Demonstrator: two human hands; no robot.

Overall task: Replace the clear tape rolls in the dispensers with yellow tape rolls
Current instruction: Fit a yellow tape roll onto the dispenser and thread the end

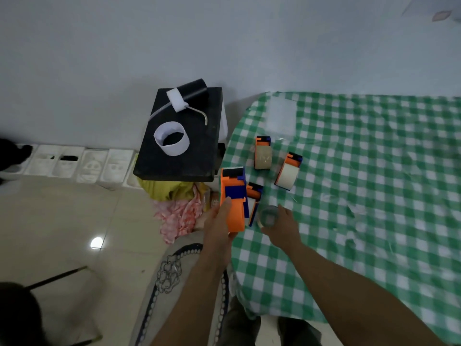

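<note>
At the left edge of the worktop, the left hand grips the orange dispenser around its lower body, thumb on the blue panel, and holds it upright just off the checked cloth. It is hard orange and blue plastic with a dark cutter strip at the top. It should be light and stiff and safe to squeeze, but take it by the body and keep clear of the toothed end.

Just beside it lies a second dispenser, also orange and blue, on the cloth.

Next comes the clear tape roll, a small see-through ring held in the right hand, whose fingers curl round its rim low over the cloth. It looks light and slick, and its outer face is likely tacky at the free end, so the rim or the core is the better hold.

Farther back, a dispenser with a tan roll and one with a pale roll lie apart on the cloth. I cannot tell whether either roll is a yellow one.
</note>
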